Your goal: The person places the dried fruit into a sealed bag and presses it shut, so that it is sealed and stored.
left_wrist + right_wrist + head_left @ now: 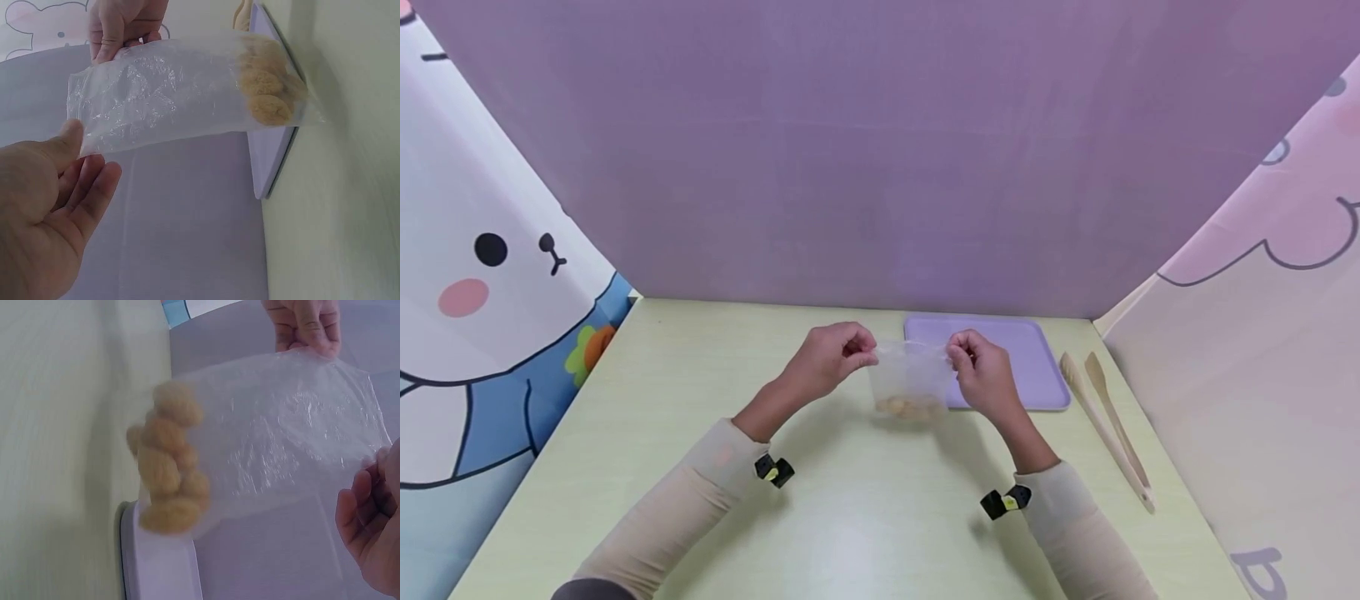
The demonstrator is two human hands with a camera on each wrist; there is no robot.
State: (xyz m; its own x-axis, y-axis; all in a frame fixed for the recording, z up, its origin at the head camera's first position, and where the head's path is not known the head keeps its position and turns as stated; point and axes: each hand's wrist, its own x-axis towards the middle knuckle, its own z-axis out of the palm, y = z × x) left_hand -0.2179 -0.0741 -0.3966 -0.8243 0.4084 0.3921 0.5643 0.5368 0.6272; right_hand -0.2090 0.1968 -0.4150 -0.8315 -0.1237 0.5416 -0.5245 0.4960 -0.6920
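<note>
A clear plastic bag (912,371) hangs upright between my hands, a little in front of the tray. Several golden-brown oval lumps, like breaded nuggets (160,470), lie gathered at its bottom. At the bag's upper left corner, my left hand (832,360) pinches the edge between thumb and fingers. My right hand (987,373) pinches the opposite upper corner. The left wrist view shows the bag (169,94) stretched flat, its lower end near the table. Whether its mouth is sealed, I cannot tell.
Behind the bag and to the right, a lilac tray (1037,367) lies on the pale table (850,517). Wooden tongs (1105,427) rest to the right of the tray. A purple panel (880,167) rises at the back, with cartoon-print sheets on both sides.
</note>
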